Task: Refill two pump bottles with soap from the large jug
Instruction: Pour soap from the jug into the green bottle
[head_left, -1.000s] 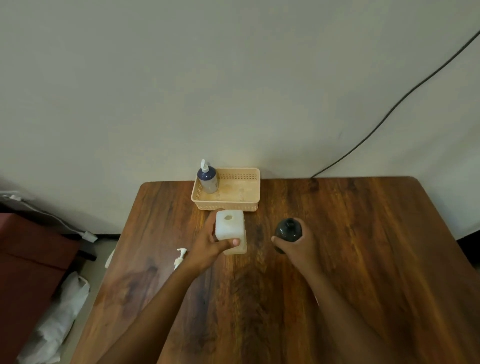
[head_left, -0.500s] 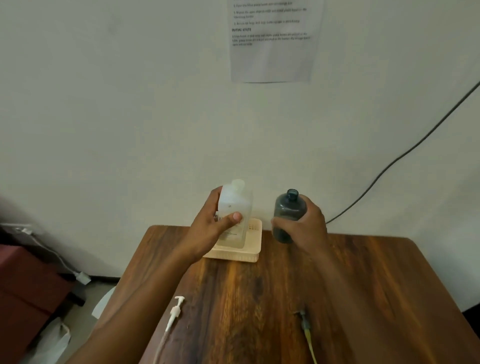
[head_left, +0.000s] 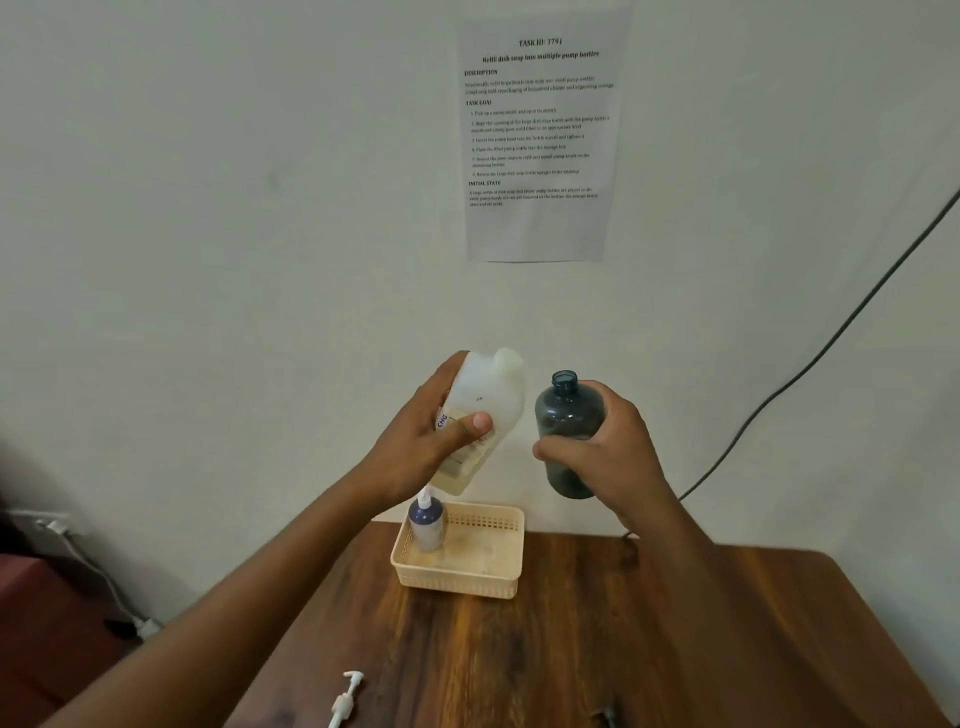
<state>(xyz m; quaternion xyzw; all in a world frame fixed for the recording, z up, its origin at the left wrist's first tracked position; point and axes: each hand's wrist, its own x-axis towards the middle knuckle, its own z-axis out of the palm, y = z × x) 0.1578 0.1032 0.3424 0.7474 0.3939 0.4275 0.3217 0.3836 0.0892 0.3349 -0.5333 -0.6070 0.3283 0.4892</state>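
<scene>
We see the left hand (head_left: 431, 447) wrapped around the white soap jug (head_left: 485, 410), thumb across its label, holding it in the air tipped slightly toward the right, its uncapped spout uppermost. Just beside it the right hand (head_left: 608, 457) grips the dark translucent pump bottle (head_left: 566, 421) around its lower body, upright, neck open and no pump fitted. The two mouths are near but apart, and we see no soap running; the dark tint makes the bottle's level hard to judge, so it may be empty. Below, a second pump bottle (head_left: 426, 522) with its pump on stands in the left corner of the beige storage basket (head_left: 467, 577) on the wooden table (head_left: 649, 649), which we take as the first refill done. A loose white pump head (head_left: 345, 699) lies at the near edge, so pouring, fitting it and storing the bottle remain
</scene>
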